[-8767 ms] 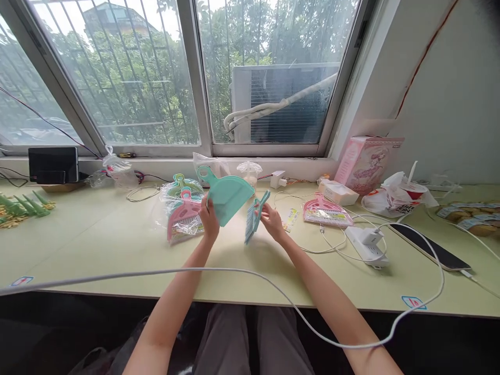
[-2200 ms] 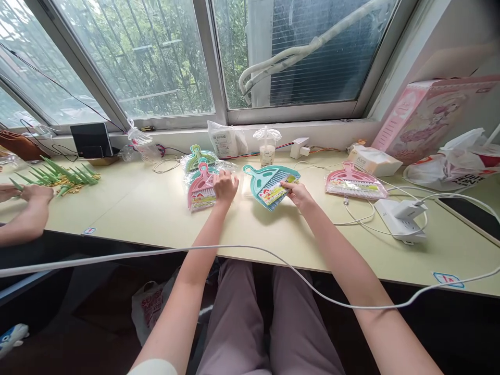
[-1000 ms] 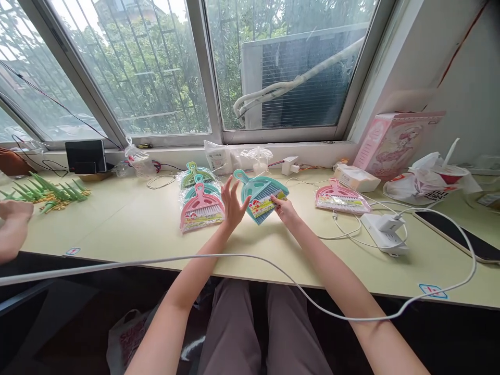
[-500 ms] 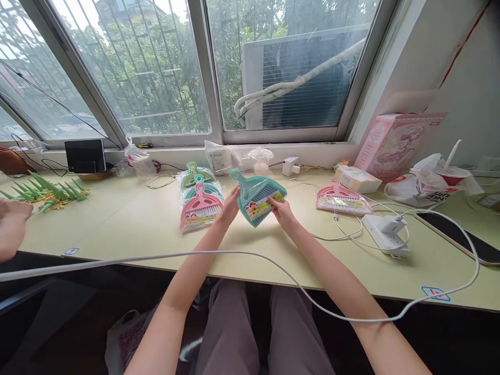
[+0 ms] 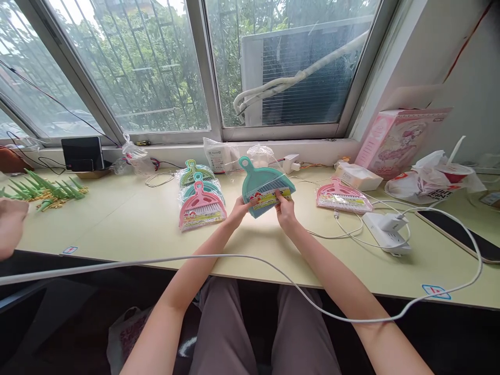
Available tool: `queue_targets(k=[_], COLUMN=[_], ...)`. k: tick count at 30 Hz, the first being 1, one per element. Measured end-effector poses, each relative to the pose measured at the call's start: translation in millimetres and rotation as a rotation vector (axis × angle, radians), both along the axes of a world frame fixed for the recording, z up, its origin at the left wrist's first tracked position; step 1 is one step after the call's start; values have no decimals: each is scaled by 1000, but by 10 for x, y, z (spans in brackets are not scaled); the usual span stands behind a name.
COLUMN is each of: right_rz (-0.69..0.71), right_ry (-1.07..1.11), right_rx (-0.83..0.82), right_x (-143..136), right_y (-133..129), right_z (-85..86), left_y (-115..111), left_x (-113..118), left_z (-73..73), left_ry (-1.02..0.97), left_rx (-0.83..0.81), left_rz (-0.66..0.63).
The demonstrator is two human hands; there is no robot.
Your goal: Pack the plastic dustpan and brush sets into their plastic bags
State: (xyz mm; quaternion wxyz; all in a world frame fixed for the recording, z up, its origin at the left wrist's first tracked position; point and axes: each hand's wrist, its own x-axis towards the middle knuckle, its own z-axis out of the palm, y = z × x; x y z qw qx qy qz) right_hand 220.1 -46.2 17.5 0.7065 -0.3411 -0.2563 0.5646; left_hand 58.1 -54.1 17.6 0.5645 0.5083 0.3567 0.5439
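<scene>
A teal dustpan and brush set (image 5: 263,179) with a yellow printed label is held up over the desk, its handle loop pointing up and away. My left hand (image 5: 239,212) grips its lower left edge, thumb on the label. At its lower right, my right hand (image 5: 286,211) pinches the set with the thumb over the label. To the left lie more wrapped dustpan sets, overlapping in a row: a pink one (image 5: 201,205) in front, a teal one behind it and a green one (image 5: 193,169) at the back. Another pink set (image 5: 344,197) lies off to the right.
A white cable (image 5: 156,260) crosses in front of my forearms. On the right are a power strip (image 5: 386,234), a phone (image 5: 461,234), a tissue pack (image 5: 358,176) and a pink box (image 5: 402,143). Another person's hand (image 5: 11,224) is at far left, near green artificial plants (image 5: 47,190).
The teal set has turned more upright and moved slightly right. My left hand has shifted from its upper left side down to the lower edge.
</scene>
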Motion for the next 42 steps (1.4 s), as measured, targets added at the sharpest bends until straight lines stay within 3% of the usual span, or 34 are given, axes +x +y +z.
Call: queue_targets(k=[6,16,18,22,24,27,31,37,42], right_rz=[226,89,53,-15,-21,27,153,119,71], right_ry=[-4,-8,-3,34,32,-44,-186,-444,-566], right_rx=[168,98,82,39,11,7,42,35,12], right_x=[9,132,138,120,100,41,-87,-242,-309], right_y=[-13,101,114,135,137,118,56,-22,-129], right_z=[45,-42,-55,-95,-116,-152,-216,-290,-242], left_y=[38,-70,-96,-146,-167,-177,-147,-137,-169], left_x=[43,74,117,111,62,12,18,-4,38], left_z=[-50,-5,-8,32,75,107,52,3,23], left_ry=[-40,346,336,422,626,957,1192,1198,1253], left_rx=[50,48,87,389,585,730,705,783,819], left_rz=[76,-162,0,739,882,789,675,680,730])
